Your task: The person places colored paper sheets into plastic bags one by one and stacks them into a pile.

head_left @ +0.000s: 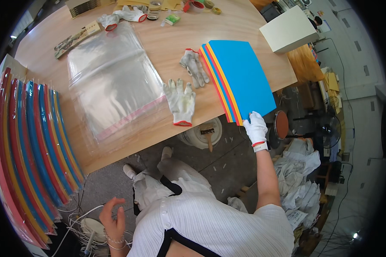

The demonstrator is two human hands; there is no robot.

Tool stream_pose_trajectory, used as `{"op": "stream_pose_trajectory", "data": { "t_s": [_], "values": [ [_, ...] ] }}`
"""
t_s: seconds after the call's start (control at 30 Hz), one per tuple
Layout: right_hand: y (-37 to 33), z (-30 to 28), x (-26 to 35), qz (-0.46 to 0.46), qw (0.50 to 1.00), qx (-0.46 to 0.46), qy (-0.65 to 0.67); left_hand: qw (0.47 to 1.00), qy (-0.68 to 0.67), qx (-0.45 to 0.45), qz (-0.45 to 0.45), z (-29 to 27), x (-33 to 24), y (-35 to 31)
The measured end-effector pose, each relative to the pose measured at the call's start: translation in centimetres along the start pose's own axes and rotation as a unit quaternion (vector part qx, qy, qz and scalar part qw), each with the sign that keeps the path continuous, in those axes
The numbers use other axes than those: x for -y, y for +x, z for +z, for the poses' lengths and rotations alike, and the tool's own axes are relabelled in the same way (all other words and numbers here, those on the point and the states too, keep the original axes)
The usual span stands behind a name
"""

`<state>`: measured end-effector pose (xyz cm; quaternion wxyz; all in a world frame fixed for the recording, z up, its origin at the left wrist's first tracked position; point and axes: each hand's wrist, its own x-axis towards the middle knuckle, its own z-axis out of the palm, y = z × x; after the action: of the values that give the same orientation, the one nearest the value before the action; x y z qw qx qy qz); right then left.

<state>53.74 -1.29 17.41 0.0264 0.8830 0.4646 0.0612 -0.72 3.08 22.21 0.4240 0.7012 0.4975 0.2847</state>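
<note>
My right hand (pixel 256 127), in a white knit glove, grips the near edge of a stack of coloured sheets (pixel 240 79) at the table's front. The top sheet is blue; yellow, red and blue layers show along the left side. What lies under my fingertips is hidden. My left hand (pixel 112 219) is bare and hangs away from the table, its fingers loosely bent and apart, holding nothing. Left of the stack lie two loose work gloves, a white one (pixel 181 103) and a greyish one (pixel 195 68). Clear plastic bags (pixel 113 81) are spread flat farther left.
Bagged coloured sheets (pixel 34 141) stand piled on the left. A white box (pixel 289 30) sits at the back right. Gloves (pixel 123 16), a glass jar (pixel 154 9) and tape rolls (pixel 198 5) lie at the far side. Below the front edge stands a bucket with a brush (pixel 208 136).
</note>
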Motion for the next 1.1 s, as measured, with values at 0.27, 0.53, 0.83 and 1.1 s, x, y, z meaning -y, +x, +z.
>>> {"op": "stream_pose_trajectory", "data": {
  "t_s": [0.27, 0.53, 0.83, 1.1],
  "values": [
    [-0.2, 0.0, 0.5, -0.007, 1.0, -0.012, -0.024, 0.999, 0.004, 0.033, 0.01, 0.6, 0.7, 1.0],
    [0.7, -1.6, 1.2, -0.009, 0.998, 0.058, -0.038, 0.999, -0.011, 0.031, -0.02, 0.3, 1.5, 1.1],
    [0.2, 0.7, 3.3, -0.065, 0.974, 0.01, -0.215, 0.994, 0.034, 0.097, 0.04, 0.8, 0.1, 3.9],
    [3.1, -4.6, 1.2, -0.095, 0.978, 0.063, -0.176, 0.907, -0.212, 0.328, 0.159, 10.4, -5.5, 13.1]
  ]
}}
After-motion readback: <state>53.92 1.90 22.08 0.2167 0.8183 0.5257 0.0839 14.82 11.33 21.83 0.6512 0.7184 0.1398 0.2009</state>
